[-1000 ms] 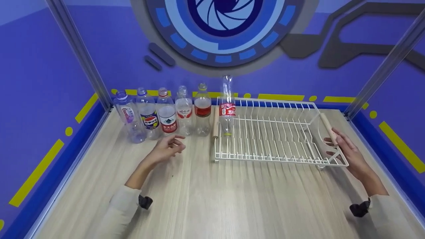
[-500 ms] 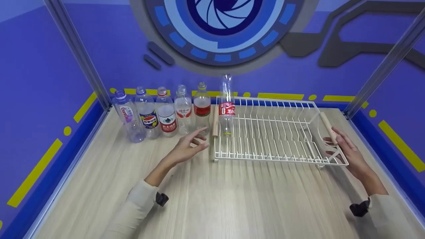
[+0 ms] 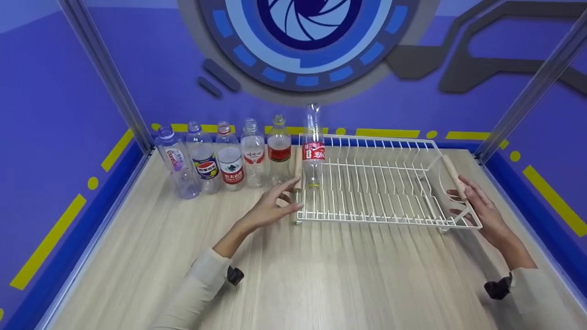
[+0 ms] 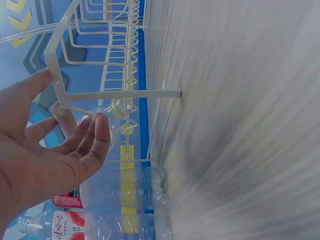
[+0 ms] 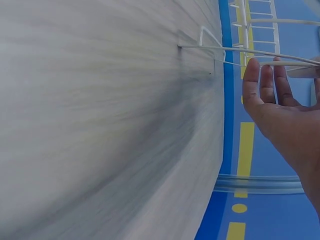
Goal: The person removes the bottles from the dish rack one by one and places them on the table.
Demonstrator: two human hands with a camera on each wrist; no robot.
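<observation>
In the head view a white wire dish rack [image 3: 380,222] with wooden handles stands on the table. My left hand [image 3: 270,208] is at its left end, fingers spread, one fingertip at the wooden handle [image 3: 298,167]. In the left wrist view a finger touches the frame and the other fingers bend below the handle. My right hand [image 3: 488,217] holds the rack's right end, with fingers under the other handle [image 3: 454,176]. A clear bottle with a red label [image 3: 313,151] stands upside down in the rack's left part, its yellow-ringed neck down.
Several clear plastic bottles stand upright in a row left of the rack, among them a purple-tinted bottle [image 3: 179,165], a blue-labelled bottle [image 3: 205,167] and a red-labelled bottle [image 3: 279,151] closest to the rack. Blue walls [image 3: 367,110] enclose the wooden table [image 3: 348,275].
My left hand has moved right from in front of the bottles to the rack's left handle. My right hand, the rack and the bottles have stayed in place.
</observation>
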